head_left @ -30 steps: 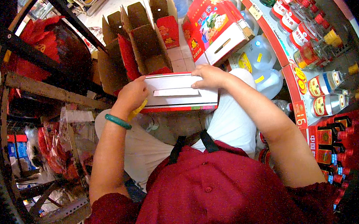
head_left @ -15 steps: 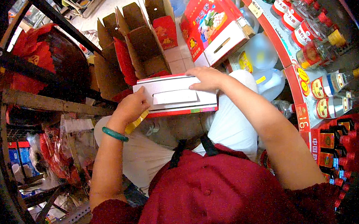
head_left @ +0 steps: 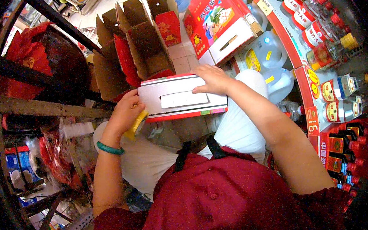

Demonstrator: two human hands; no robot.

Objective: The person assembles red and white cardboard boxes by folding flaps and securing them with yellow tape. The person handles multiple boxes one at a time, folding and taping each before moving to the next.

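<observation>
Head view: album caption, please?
Left hand holding something yellow, right hand on white, red-edged cardboard box, open brown-lined cartons beyond.

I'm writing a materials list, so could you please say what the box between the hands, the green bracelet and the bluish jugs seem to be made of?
Box: probably cardboard, with a smooth white face; a cut flap and crisp edges suggest it.
Bracelet: stone, glass or plastic, unclear which; smooth, green and rigidly round.
Jugs: likely shiny plastic, judging by translucent walls and highlights.
</observation>
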